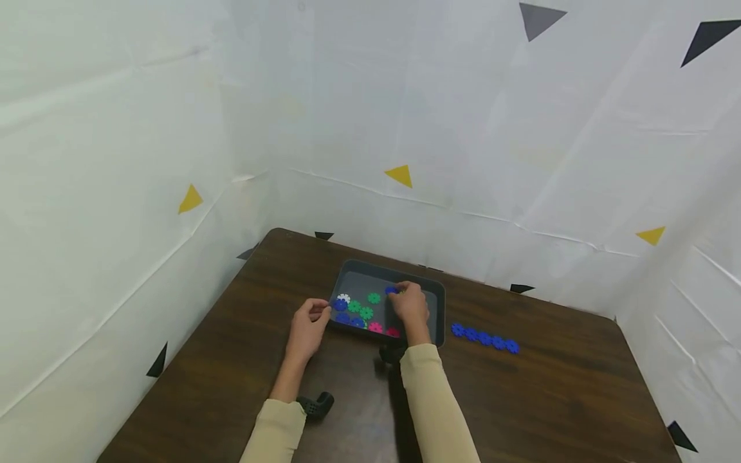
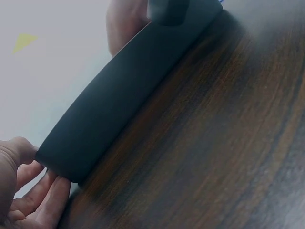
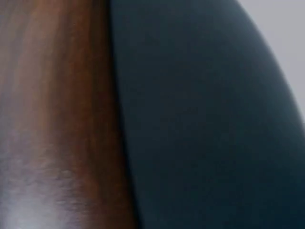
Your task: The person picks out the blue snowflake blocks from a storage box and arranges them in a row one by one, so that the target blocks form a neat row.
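Note:
A dark grey tray [image 1: 437,308] lies on the table with notched plastic discs inside it. My left hand [image 1: 309,328] grips the tray's near left corner, thumb at the rim and fingers against the outer wall, as the left wrist view shows. My right hand [image 1: 411,305] reaches over the near wall into the tray; its thumb and fingertips pinch a blue notched disc [image 1: 390,290]. Green discs [image 1: 366,313], pink-red discs [image 1: 375,327], blue discs [image 1: 343,318] and a white disc [image 1: 345,298] lie toward the tray's left and near side. The right wrist view holds only the tray's outer wall [image 3: 200,119] and tabletop.
Right of the tray, several blue discs [image 1: 484,337] form a slanting row on the brown wooden table [image 1: 556,386]. White sheeting [image 1: 463,128] with coloured triangles surrounds the table at the back and sides. A dark wrist camera [image 1: 317,405] sits by the left sleeve.

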Demonstrator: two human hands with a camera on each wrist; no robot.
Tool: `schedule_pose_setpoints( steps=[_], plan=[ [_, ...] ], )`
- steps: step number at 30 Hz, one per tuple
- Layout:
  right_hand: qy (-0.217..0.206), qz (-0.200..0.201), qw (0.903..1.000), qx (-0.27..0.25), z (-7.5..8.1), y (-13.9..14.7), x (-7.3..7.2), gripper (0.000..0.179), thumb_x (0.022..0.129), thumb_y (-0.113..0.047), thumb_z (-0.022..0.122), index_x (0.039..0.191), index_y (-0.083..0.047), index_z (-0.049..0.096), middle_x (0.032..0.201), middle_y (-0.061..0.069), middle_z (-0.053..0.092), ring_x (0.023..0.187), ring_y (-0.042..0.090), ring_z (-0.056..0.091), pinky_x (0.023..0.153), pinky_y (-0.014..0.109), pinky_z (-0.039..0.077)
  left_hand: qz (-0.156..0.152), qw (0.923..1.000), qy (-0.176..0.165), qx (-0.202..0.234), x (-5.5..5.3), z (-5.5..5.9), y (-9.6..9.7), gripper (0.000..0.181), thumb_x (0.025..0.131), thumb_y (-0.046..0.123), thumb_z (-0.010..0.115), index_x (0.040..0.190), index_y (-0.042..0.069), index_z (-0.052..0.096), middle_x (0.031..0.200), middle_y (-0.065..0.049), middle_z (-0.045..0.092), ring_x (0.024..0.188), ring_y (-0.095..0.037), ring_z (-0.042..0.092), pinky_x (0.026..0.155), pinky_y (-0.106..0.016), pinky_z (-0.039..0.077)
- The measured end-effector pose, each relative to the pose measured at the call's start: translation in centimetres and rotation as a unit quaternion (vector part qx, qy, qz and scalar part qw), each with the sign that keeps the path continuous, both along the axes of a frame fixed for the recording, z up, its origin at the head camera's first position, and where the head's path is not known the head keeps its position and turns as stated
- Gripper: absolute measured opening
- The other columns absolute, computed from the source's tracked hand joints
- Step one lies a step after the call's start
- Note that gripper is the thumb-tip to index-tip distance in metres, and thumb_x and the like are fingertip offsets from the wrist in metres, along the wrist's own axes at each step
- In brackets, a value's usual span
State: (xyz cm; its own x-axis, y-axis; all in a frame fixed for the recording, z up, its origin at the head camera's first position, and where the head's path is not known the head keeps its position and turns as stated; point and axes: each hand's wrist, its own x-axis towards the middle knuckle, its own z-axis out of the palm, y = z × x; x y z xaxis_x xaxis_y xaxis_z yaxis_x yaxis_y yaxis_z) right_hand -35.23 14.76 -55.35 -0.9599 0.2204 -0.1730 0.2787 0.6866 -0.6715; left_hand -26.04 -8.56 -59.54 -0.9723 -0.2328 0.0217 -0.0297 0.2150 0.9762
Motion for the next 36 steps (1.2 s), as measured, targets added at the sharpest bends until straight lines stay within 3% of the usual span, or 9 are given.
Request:
schedule_pose_setpoints(
  steps=[6, 15, 21, 27, 36],
  plan=[
    [-0.007, 0.011, 0.9998, -0.012, 0.6, 0.3, 0.5, 0.035, 0.1, -0.028, 0.076, 0.128, -0.009, 0.071, 0.134, 0.017, 0.071, 0.118, 0.041, 0.067, 0.1, 0.062, 0.049, 0.001, 1.0, -0.005, -0.002, 0.1, -0.1, 0.2, 0.028, 0.107, 0.024, 0.068, 0.128, 0.006, 0.07, 0.127, -0.017, 0.073, 0.12, -0.033, 0.07, 0.105, -0.055, 0.055],
    [0.011, 0.022, 0.9995, 0.02, 2.3, 1.2, 1.2, 0.016, 0.101, -0.027, 0.074, 0.109, -0.014, 0.075, 0.113, 0.009, 0.076, 0.092, 0.029, 0.068, 0.079, 0.05, 0.052, -0.004, 1.0, 0.001, 0.002, -0.1, -0.3, 0.1, 0.028, 0.108, 0.022, 0.067, 0.129, 0.004, 0.069, 0.126, -0.017, 0.073, 0.121, -0.034, 0.07, 0.105, -0.055, 0.056],
    [0.015, 0.026, 0.9989, 0.036, 3.0, 2.1, 1.9, 0.016, 0.104, -0.029, 0.07, 0.108, -0.016, 0.079, 0.106, 0.006, 0.077, 0.083, 0.025, 0.067, 0.069, 0.043, 0.05, -0.004, 1.0, 0.0, 0.006, -0.1, -0.5, 0.0, 0.027, 0.108, 0.023, 0.067, 0.128, 0.005, 0.069, 0.126, -0.017, 0.072, 0.121, -0.034, 0.069, 0.104, -0.055, 0.056],
    [0.032, 0.018, 0.9987, 0.036, 3.0, 2.9, 2.6, 0.018, 0.104, -0.028, 0.069, 0.11, -0.015, 0.08, 0.109, 0.007, 0.078, 0.082, 0.024, 0.066, 0.068, 0.041, 0.048, -0.007, 1.0, -0.001, 0.003, -0.3, -0.7, -0.2, 0.028, 0.108, 0.024, 0.067, 0.129, 0.006, 0.069, 0.127, -0.017, 0.071, 0.122, -0.034, 0.069, 0.105, -0.055, 0.056],
    [0.029, 0.037, 0.9982, 0.039, 3.5, 4.2, 4.0, 0.014, 0.098, -0.031, 0.073, 0.101, -0.017, 0.077, 0.106, 0.005, 0.076, 0.083, 0.023, 0.065, 0.071, 0.043, 0.049, 0.001, 1.0, 0.003, -0.003, -0.5, -0.5, -0.6, 0.027, 0.108, 0.022, 0.067, 0.128, 0.004, 0.069, 0.126, -0.018, 0.072, 0.121, -0.035, 0.069, 0.105, -0.055, 0.056]
  ],
)
